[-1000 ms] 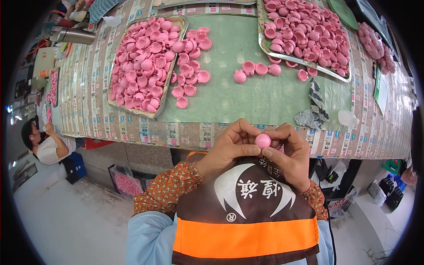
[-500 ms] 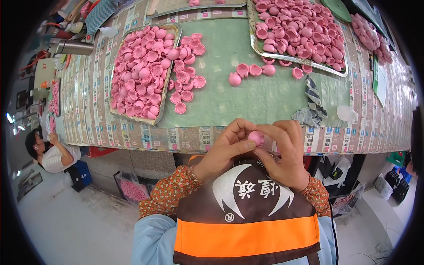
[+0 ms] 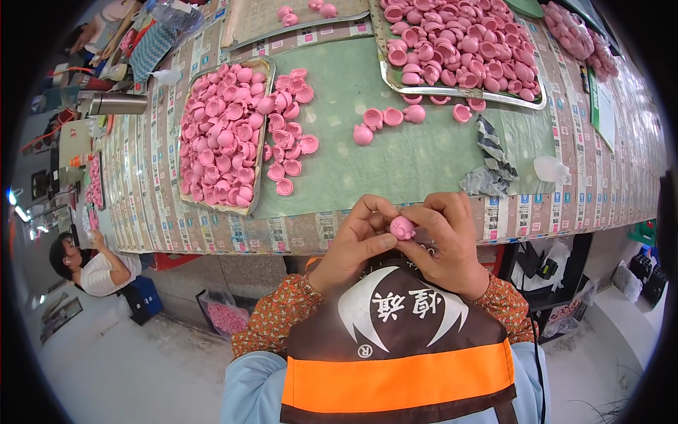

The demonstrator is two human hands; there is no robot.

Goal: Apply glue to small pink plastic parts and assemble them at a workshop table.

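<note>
A round pink toy piece (image 3: 402,227), ball-shaped with small raised bumps, is pinched between my two hands at the table's near edge. My left hand (image 3: 357,244) closes on its left side, thumb along the bottom. My right hand (image 3: 448,240) has thumb and fingertips against its right side. Beyond them, a short row of similar loose pieces (image 3: 363,134) lies on the green mat (image 3: 332,169). A heap of hollow pink half shells (image 3: 222,134) fills the left tray (image 3: 260,173), and more shells spill beside it.
A second tray (image 3: 466,93), piled with pink pieces, stands far right; another tray (image 3: 296,27) at the back holds several. A crumpled grey-black strip (image 3: 491,177) and a small whitish bottle (image 3: 551,169) lie right of my hands. A person (image 3: 99,265) sits at far left.
The pink piece has turned in my fingers, so its bumpy side now shows. Both hands stay closed on it. My view has shifted slightly, revealing more of the back tray.
</note>
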